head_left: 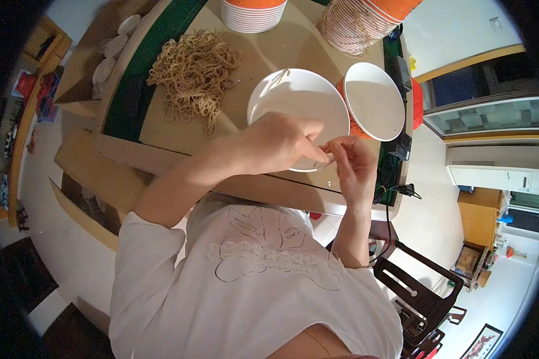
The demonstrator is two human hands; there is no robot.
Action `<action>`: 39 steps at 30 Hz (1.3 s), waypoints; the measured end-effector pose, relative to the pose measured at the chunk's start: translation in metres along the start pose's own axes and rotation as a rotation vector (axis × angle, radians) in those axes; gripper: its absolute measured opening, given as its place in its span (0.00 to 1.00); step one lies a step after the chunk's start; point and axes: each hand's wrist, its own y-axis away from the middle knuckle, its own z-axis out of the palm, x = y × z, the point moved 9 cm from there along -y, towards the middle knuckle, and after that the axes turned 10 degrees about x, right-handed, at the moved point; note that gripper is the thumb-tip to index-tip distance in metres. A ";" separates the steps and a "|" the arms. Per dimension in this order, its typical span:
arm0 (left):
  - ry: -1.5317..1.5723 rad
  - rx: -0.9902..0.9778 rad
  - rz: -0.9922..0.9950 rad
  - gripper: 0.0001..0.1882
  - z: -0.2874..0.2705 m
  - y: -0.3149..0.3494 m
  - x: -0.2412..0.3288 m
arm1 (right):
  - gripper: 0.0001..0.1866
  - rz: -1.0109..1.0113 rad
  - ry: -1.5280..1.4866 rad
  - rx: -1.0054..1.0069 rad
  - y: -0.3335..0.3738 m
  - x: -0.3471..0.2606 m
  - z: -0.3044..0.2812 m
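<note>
My left hand [276, 142] reaches over the near part of a wide white paper tub [302, 99], its fingers closed. Close by the tub's near right rim, my right hand [356, 164] pinches with thumb and forefinger. The fingertips of both hands meet there; whatever lies between them is too small to make out. A short bit of tan cord [281, 75] rests on the tub's far rim. To the left lies a tangled heap of tan cord [194, 78]. A second white tub [374, 102] with an orange outside stands just right of the first.
Stacked orange-and-white tubs [253, 15] stand at the table's far side, and another stack wound with cord [356, 27] is at far right. Black cables [395, 185] hang at the right edge. Cardboard boxes [87, 161] stand left, a dark chair [419, 281] lower right.
</note>
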 end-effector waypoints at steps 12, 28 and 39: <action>0.143 0.054 -0.157 0.06 0.011 0.005 0.005 | 0.03 -0.171 0.009 0.194 0.022 0.007 0.000; 1.159 -0.017 -1.024 0.07 0.046 0.026 -0.050 | 0.11 -0.635 0.297 0.418 0.041 -0.029 0.007; 0.629 0.172 -0.768 0.07 0.021 0.016 -0.055 | 0.13 -0.482 0.260 0.381 0.038 -0.023 0.009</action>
